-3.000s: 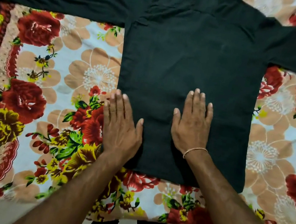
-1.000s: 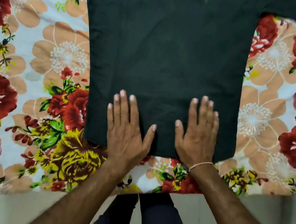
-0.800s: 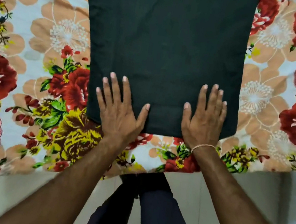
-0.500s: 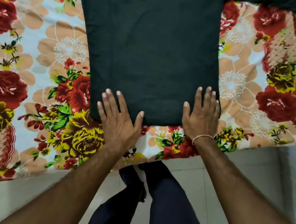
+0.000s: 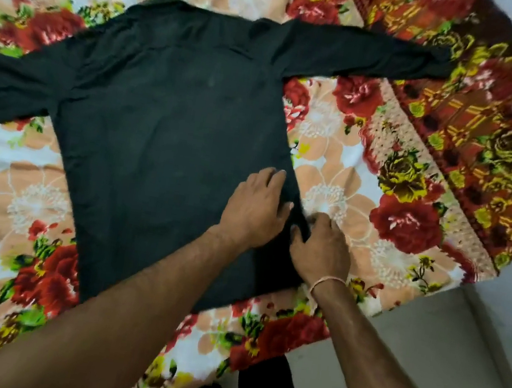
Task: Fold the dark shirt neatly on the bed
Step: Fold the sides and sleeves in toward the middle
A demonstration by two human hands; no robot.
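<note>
Pinching dark shirt [image 5: 168,147] side edge with our right hand [image 5: 319,250] | left hand [image 5: 256,207] flat beside, fingers relaxed | risk: uneven pull skews the fold, rumpling the bedsheet [image 5: 344,173]

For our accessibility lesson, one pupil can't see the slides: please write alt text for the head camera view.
A dark long-sleeved shirt lies spread flat, sleeves out, on a floral bedsheet. The left hand rests flat on the shirt near its right side edge, while the right hand pinches that edge beside it. A thin bracelet circles the right wrist.
</note>
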